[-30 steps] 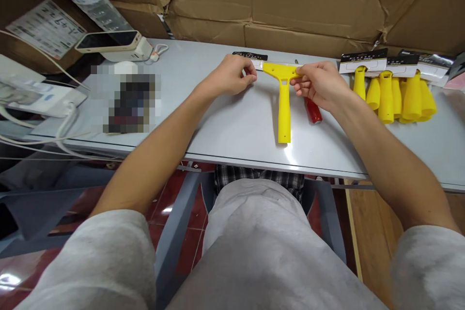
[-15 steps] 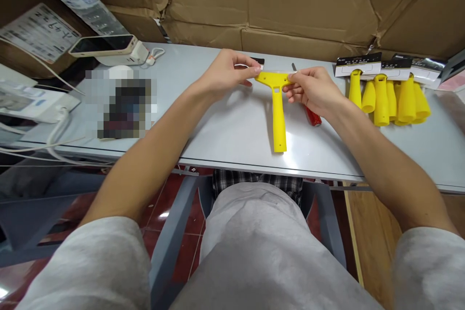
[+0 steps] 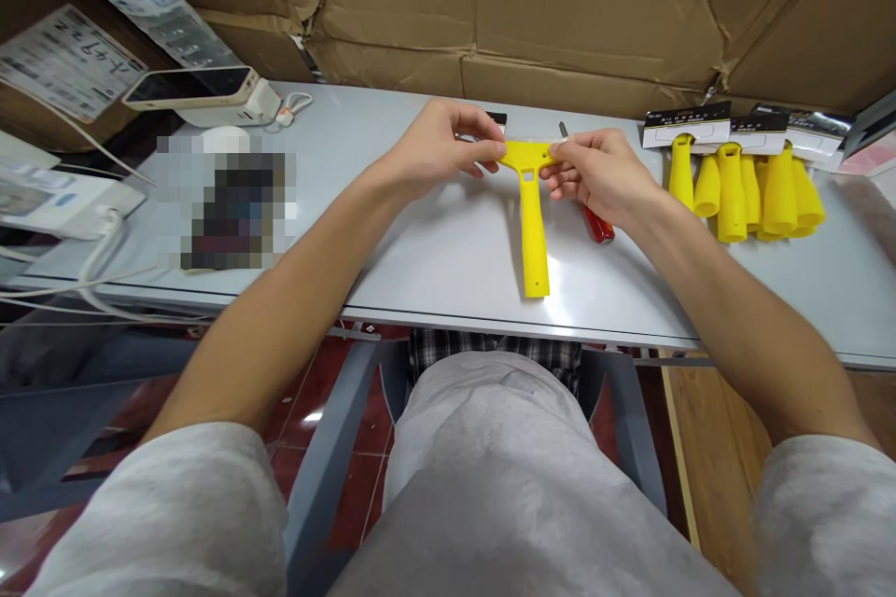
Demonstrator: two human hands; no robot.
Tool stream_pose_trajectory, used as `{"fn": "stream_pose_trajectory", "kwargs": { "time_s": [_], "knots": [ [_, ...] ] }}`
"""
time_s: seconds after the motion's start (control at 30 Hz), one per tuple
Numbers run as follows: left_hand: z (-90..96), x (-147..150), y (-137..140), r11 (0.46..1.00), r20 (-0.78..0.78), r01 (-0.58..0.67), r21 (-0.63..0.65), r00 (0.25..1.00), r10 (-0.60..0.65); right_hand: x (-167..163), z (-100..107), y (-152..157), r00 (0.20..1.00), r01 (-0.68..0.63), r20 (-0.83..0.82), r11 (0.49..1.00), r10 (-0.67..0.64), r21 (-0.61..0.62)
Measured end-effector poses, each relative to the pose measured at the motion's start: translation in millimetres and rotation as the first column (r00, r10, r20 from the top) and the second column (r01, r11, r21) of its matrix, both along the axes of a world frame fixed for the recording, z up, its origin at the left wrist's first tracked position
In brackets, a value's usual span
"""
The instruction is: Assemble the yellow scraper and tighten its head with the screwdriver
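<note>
A yellow T-shaped scraper (image 3: 534,224) is held over the grey tabletop, its handle pointing toward me. My left hand (image 3: 448,147) pinches the left end of its wide head between thumb and fingers. At the other end of the head, the thumb and fingertips of my right hand (image 3: 598,170) are closed on the corner. Partly hidden under the right hand lies a screwdriver with a red handle (image 3: 599,226); its metal shaft shows beyond the fingers. Behind my left hand, a small black-and-white card (image 3: 498,118) is mostly covered.
Several yellow scraper handles (image 3: 732,196) with black-and-white cards (image 3: 690,126) lie at the right. A phone (image 3: 189,87) rests on a white charger at the left, near white cables and a power strip (image 3: 77,201). Cardboard (image 3: 560,9) lines the back edge.
My left fingers have closed in on the scraper's left end, lapping further over its head. The whole view has shifted slightly; the right hand keeps its pinch.
</note>
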State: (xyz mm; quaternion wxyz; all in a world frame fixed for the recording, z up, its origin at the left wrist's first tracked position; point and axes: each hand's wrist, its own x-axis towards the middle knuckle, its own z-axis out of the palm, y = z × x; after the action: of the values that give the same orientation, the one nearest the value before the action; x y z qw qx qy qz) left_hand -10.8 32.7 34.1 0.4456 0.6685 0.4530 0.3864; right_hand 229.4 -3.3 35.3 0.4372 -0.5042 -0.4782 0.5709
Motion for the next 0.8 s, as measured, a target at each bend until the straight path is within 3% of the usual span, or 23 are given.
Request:
{"fn": "stream_pose_trajectory", "kwargs": {
  "time_s": [0.37, 0.8],
  "knots": [
    [-10.1, 1.7, 10.2, 0.992, 0.069, -0.008, -0.123, 0.997, 0.017, -1.4, 2.6, -2.7, 1.0, -0.007, 0.009, 1.0, 0.007, -0.004],
    [-5.1, 6.6, 7.0, 0.973, 0.113, -0.037, -0.229, 0.992, 0.064, 0.4, 1.4, 1.6, 1.0, 0.02, -0.003, 1.0, -0.02, -0.005]
  ]
}}
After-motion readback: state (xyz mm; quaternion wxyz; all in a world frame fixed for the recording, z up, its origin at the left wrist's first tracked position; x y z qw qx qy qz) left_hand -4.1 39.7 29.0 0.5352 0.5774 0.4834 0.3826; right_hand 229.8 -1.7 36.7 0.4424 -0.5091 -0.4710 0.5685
